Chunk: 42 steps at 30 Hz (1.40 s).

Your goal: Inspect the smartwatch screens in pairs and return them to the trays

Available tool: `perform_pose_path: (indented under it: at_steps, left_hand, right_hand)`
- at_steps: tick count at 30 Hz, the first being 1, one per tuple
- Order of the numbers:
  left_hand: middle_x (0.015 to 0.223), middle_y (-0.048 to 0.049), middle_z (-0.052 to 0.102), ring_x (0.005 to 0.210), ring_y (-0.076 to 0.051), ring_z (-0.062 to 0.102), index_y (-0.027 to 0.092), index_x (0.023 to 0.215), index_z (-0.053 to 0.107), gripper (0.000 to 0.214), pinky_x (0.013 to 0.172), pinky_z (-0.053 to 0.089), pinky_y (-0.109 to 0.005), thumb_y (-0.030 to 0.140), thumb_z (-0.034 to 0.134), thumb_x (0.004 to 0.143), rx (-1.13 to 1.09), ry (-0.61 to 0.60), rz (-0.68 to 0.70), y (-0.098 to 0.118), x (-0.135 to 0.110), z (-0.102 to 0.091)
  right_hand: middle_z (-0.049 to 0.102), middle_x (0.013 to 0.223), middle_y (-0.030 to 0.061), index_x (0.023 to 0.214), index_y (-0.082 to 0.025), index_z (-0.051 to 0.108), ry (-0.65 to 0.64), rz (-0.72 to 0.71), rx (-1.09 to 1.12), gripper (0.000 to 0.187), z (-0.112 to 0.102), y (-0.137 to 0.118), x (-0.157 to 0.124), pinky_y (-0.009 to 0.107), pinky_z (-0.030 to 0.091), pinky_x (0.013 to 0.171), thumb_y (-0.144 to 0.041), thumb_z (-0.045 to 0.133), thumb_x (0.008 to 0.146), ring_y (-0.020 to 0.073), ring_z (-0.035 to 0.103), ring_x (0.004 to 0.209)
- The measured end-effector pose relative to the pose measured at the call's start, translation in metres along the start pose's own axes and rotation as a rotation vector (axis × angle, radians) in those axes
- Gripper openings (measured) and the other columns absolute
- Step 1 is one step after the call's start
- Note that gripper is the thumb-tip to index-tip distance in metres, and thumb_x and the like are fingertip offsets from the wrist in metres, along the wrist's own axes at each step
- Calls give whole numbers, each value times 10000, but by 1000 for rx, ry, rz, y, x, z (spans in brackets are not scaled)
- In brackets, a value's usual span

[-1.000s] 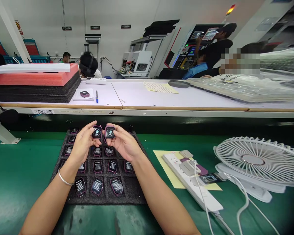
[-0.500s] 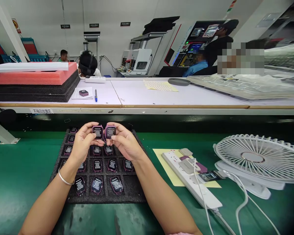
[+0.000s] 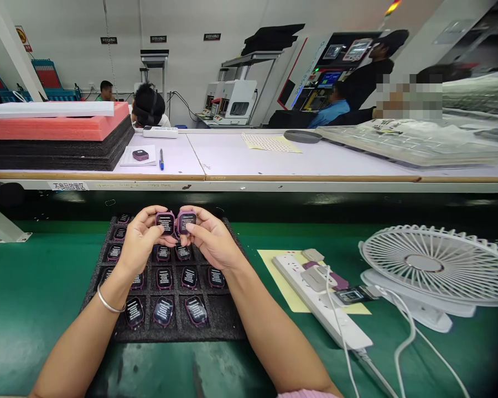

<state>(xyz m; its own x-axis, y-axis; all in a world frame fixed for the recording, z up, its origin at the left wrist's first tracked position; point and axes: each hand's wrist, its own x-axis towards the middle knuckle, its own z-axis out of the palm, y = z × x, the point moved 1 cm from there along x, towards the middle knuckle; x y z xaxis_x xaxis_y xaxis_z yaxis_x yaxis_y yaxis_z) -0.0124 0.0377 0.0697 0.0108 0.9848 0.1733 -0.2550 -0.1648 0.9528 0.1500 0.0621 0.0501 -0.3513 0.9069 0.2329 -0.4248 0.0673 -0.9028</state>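
Compared with the frame a second earlier, the screens of the two square smartwatch bodies (image 3: pixel 176 223) are seen showing white text on black rather than a coloured dial. The pair is held just beside each other above the tray: one is clamped in the grip of the left hand (image 3: pixel 140 239), the other in the grip of the right hand (image 3: pixel 213 241). A green surface (image 3: pixel 37 293) is spread below, with a power strip (image 3: pixel 319 298) laid across yellow paper (image 3: pixel 282 282) and a white desk fan (image 3: pixel 435 265) at the right. A pink foam stack (image 3: pixel 53 130) is placed at the upper left. A black foam tray (image 3: pixel 222 326) is set at lower centre, its pockets filled with further watch bodies (image 3: pixel 164 278)
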Motion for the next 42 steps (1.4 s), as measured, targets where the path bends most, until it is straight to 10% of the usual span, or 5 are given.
perform_pose_path:
  at_steps: [42]
  left_hand:
    - [944, -23, 706, 576, -156, 723, 163, 1053, 622, 320, 582, 642, -312, 258, 645, 748, -6, -75, -15, -1, -2, -2]
  right_hand:
    - [610, 791, -31, 1026, -211, 649, 68, 11, 25, 342, 2, -4, -1, 249, 412, 484, -259, 772, 711, 78, 499, 518]
